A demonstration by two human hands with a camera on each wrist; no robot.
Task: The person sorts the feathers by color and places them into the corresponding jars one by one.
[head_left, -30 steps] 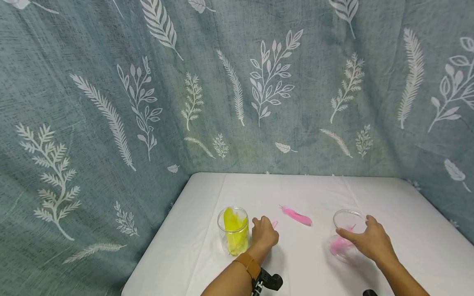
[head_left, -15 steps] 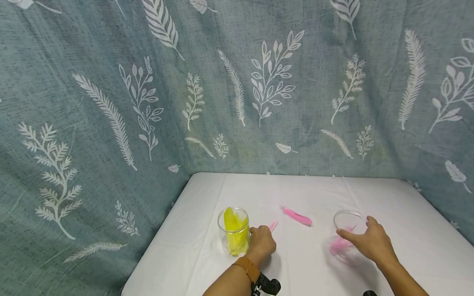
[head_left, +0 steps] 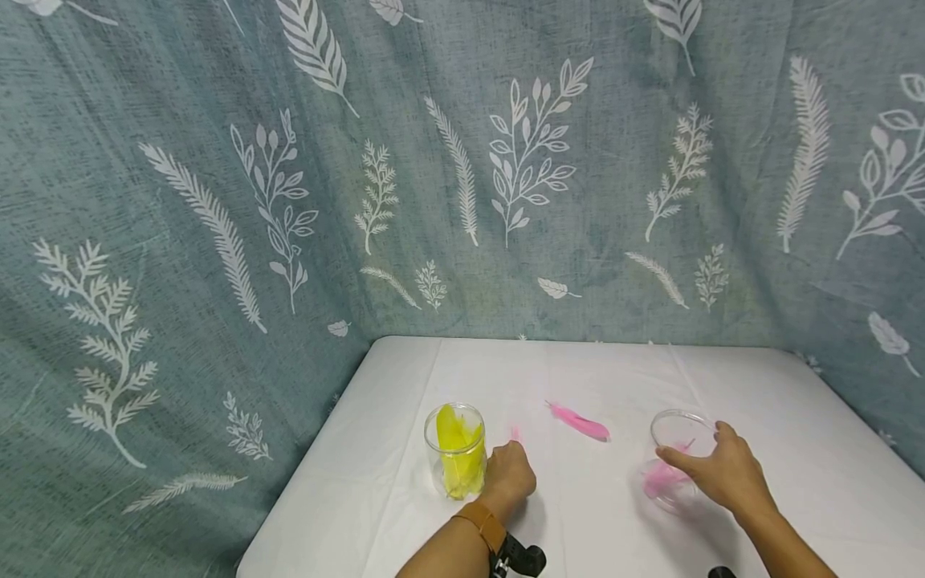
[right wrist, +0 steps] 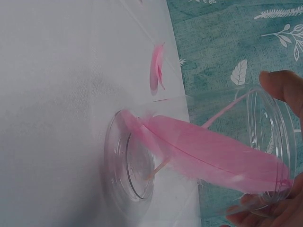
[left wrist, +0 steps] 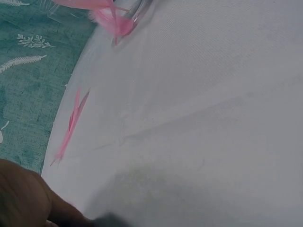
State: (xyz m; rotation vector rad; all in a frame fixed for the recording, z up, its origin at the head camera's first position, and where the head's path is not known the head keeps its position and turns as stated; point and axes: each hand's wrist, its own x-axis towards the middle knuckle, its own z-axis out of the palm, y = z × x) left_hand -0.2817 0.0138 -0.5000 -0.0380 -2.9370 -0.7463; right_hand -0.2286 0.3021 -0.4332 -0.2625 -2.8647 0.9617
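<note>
On the white table my left hand [head_left: 509, 474] is low beside a clear jar with yellow feathers [head_left: 462, 461]. Its fingers are curled and pinch a pink feather [head_left: 515, 433]; only the tip shows past the knuckles, and the grip itself is hidden. In the left wrist view the hand fills the lower left corner. At the right my right hand [head_left: 726, 470] holds a second clear jar [right wrist: 113, 165] near its rim, thumb on one side and fingers on the other. Pink feathers [right wrist: 213, 151] stand slanted inside this jar.
Another pink feather [head_left: 580, 422] lies on the table [head_left: 578, 369] between the jars, farther back. A patterned green-grey curtain [head_left: 462, 160] hangs behind and left of the table. A brown band [head_left: 482, 523] with a small black device is on the left wrist.
My left hand has drawn back toward the person and slightly left, and the pink feather at it has shifted left and turned more upright. The right hand and its jar have stayed put.
</note>
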